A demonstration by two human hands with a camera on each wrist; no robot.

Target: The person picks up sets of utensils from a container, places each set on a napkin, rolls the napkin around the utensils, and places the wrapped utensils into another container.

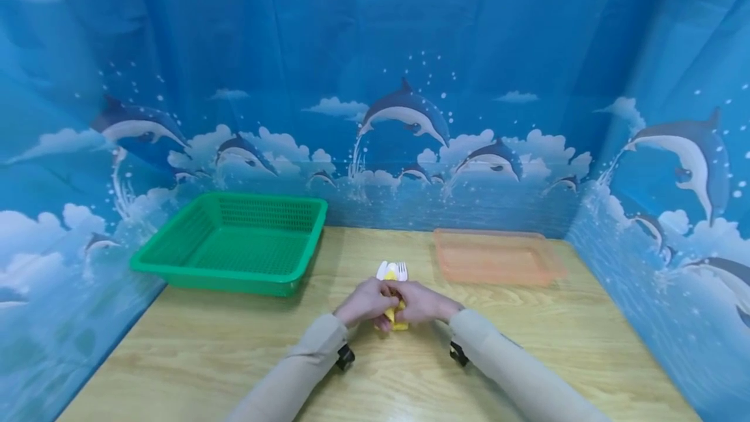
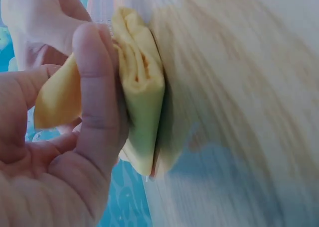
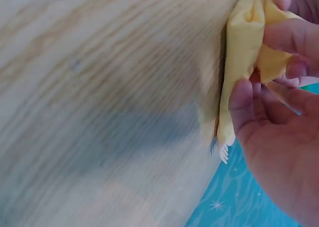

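Note:
A folded yellow cloth lies on the table under both hands, seen edge-on as a flat bundle in the left wrist view. White cutlery, with a fork among it, sticks out of its far side; fork tines also show in the right wrist view. My left hand pinches a raised yellow flap of the cloth. My right hand holds the bundle from its side, thumb and fingers bent at the cloth. The hands overlap, hiding the cloth's middle.
A green perforated basket stands at the back left of the wooden table. At the back right lies a translucent orange tray. Blue dolphin-printed curtains enclose the back and sides.

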